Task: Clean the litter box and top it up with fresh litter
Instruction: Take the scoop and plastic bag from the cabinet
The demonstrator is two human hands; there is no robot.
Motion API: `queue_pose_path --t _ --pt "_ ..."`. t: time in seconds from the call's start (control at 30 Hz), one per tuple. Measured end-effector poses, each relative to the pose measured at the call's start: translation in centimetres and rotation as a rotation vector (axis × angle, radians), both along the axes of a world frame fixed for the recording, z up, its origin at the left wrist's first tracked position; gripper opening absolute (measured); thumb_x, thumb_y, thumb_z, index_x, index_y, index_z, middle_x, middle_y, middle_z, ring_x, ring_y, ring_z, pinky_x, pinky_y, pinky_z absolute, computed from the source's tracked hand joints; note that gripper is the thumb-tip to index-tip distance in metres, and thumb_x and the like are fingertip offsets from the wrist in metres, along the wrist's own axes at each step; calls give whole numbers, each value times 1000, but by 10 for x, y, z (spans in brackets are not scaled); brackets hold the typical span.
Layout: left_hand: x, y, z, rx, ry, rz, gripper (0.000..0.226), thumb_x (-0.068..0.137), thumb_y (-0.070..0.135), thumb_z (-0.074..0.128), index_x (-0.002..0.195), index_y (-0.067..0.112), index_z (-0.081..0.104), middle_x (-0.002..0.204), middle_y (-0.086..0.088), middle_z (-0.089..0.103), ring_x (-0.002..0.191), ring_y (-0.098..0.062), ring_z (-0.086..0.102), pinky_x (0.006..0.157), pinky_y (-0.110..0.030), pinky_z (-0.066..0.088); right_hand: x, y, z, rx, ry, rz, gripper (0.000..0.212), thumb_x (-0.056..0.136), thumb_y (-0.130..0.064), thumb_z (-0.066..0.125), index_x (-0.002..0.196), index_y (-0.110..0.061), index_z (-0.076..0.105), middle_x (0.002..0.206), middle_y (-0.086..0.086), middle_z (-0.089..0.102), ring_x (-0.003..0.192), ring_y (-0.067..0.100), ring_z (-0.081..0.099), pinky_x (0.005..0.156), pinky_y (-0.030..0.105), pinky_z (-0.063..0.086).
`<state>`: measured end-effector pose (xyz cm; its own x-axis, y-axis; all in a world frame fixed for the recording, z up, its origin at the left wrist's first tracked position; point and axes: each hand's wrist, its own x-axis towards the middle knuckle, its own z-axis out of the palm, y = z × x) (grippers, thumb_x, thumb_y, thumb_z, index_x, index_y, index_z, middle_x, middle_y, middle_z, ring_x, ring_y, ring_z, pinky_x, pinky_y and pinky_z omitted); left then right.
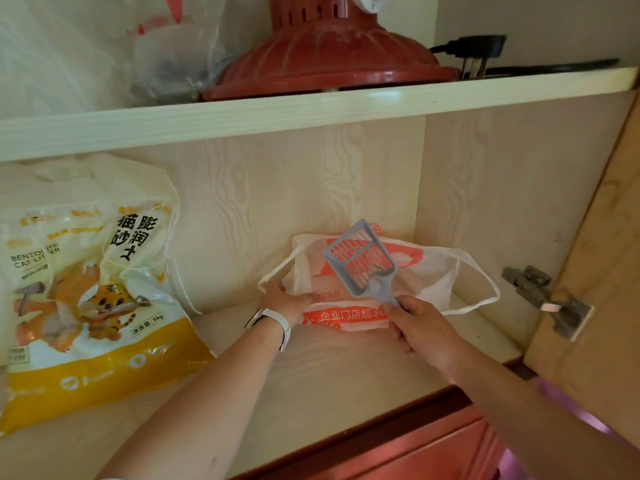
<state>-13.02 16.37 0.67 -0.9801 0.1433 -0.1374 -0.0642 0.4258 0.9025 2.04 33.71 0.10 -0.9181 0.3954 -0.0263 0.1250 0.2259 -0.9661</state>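
A grey-blue slotted litter scoop [360, 259] is tilted up inside an open cabinet, its handle pinched in my right hand [420, 327]. Beneath it lies a white plastic bag with orange print [426, 268] on the lower shelf. My left hand [285, 301], with a white watch on the wrist, grips the bag's left edge. A yellow-and-white bag of bentonite cat litter [86, 292] with a cartoon tiger leans at the left of the same shelf, apart from both hands. No litter box is in view.
The upper shelf [311, 110] carries a red appliance base [332, 60], a black plug with cord [474, 51] and a clear plastic bag [166, 53]. At the right the cabinet door [595, 271] stands open on a metal hinge [550, 299]. A red-brown cabinet front [398, 452] lies below.
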Motion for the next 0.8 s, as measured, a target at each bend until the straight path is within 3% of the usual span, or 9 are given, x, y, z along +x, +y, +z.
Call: queue_pose_path --t 0.1,0.17,0.27,0.33,0.4,0.53,0.63,0.8 --pt "-4 5 -2 -87 7 -7 66 72 32 80 127 7 54 102 3 62 66 -8 56 50 -19 45 4 4 0 11 -6 20 28 98 -31 51 80 -12 59 63 3 50 51 12 44 48 26 37" --pt "-4 5 -4 -95 -11 10 45 75 28 75 110 7 56 94 0 66 62 -9 60 41 -17 45 6 7 1 14 -8 38 30 98 -33 51 82 -9 61 63 2 50 53 12 45 49 25 37" --pt "1 4 -6 -56 21 12 25 81 20 64 102 7 65 80 -1 67 59 -14 65 44 -18 47 6 13 -1 13 0 51 32 98 -32 50 85 -4 59 64 3 50 55 13 45 51 26 38" --pt "8 1 -6 18 50 36 15 87 11 59 100 11 66 80 -1 64 63 -11 60 37 -13 41 6 16 -2 12 12 60 34 98 -32 50 82 -3 57 65 4 51 56 15 46 52 29 38" --pt "14 -4 -7 88 75 62 14 89 9 57 100 11 65 83 -2 64 67 -12 58 37 -11 40 7 19 -3 1 18 74 33 98 -32 51 80 -5 56 66 5 51 56 15 46 54 30 39" --pt "26 -20 -6 174 100 131 12 91 15 58 100 17 65 97 -7 70 79 -16 64 49 -20 51 9 19 -3 -23 27 112 35 97 -33 51 80 -3 56 65 6 50 54 15 46 52 28 38" --pt "38 -31 -4 259 98 166 17 92 15 58 108 20 64 98 -3 70 83 -17 66 47 -19 49 11 15 -1 -51 43 154 31 98 -31 51 77 -9 55 62 3 48 53 13 44 49 25 37" --pt "55 -52 -3 397 75 207 19 91 11 61 105 23 65 102 -7 72 90 -27 70 54 -29 52 14 1 4 -80 73 174 29 98 -29 52 74 -13 54 58 0 49 48 11 42 46 22 35"
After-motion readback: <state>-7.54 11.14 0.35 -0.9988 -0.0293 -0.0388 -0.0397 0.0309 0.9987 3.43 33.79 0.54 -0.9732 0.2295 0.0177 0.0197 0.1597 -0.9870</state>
